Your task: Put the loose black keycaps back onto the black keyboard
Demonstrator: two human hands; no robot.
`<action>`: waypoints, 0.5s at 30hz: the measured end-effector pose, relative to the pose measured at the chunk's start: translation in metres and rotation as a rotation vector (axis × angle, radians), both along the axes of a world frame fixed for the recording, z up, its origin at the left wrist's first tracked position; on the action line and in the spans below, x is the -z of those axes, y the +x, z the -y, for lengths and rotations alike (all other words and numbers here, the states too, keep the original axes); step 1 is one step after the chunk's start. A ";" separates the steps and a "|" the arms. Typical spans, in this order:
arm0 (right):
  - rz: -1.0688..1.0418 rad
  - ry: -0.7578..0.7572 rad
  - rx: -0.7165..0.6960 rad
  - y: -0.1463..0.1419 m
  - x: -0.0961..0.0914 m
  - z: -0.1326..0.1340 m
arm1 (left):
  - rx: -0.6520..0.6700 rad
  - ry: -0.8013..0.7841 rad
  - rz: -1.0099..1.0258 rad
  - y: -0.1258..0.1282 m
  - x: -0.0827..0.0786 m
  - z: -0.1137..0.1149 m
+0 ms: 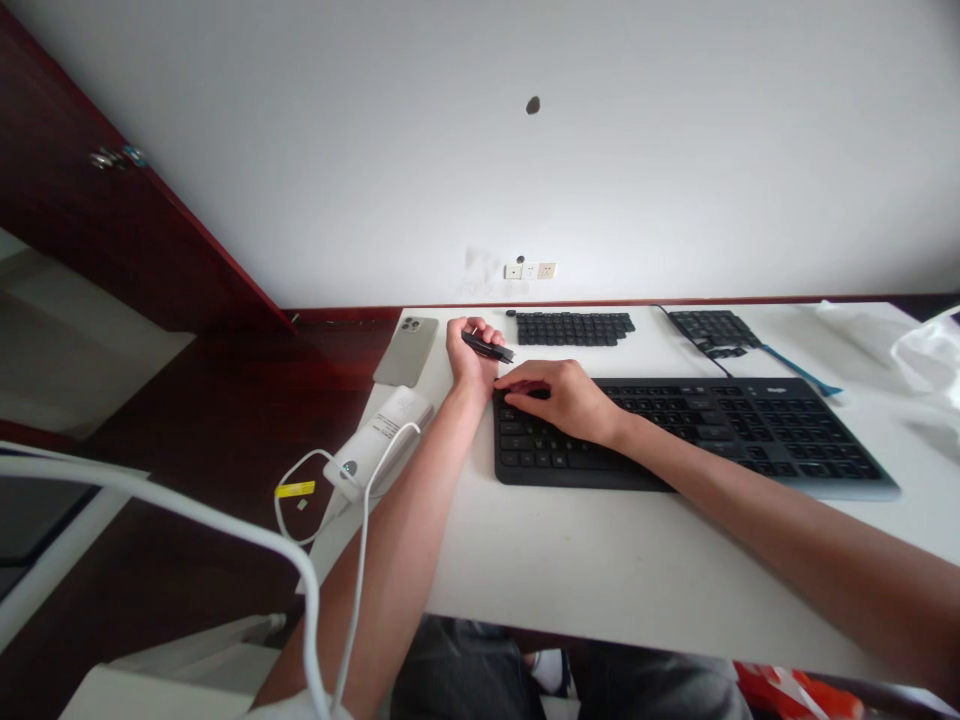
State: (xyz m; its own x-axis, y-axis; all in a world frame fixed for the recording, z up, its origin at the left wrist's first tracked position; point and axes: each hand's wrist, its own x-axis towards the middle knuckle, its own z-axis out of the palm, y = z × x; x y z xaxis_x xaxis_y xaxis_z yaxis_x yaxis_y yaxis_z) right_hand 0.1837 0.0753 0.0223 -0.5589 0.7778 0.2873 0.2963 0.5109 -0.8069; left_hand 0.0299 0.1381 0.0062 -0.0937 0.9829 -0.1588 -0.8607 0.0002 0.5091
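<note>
My left hand point(472, 350) is closed around a slim black hand tool point(487, 347) beside the keyboard's far left corner; the tool has a narrow tip, and its exact kind is unclear. Over the top left corner of a black keyboard point(600, 460), my right hand point(562, 395) has its thumb and fingers bent together in a pinch. Whatever lies between those fingertips is too small to make out. Behind the keyboard, loose black keycaps point(574, 328) lie in tidy rows. Another group of black keycaps point(712, 328) sits farther right.
A phone point(406, 350) and a white power bank point(382, 440) with a white cable point(365, 530) lie along the left edge of the white table point(525, 560). A blue brush-like tool point(802, 370) rests behind the keyboard. White plastic point(930, 350) is at right.
</note>
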 end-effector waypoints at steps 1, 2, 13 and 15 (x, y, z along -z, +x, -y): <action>-0.035 -0.087 0.009 0.001 0.001 -0.003 | -0.002 0.004 -0.007 0.000 0.000 0.000; -0.060 -0.161 0.008 0.002 0.001 -0.006 | -0.004 0.008 -0.013 0.000 0.001 0.001; -0.214 -0.458 -0.062 0.010 0.001 -0.023 | 0.003 0.033 -0.028 -0.001 0.002 0.000; -0.233 -0.458 -0.058 0.008 0.001 -0.022 | 0.000 0.034 -0.027 -0.001 0.003 0.000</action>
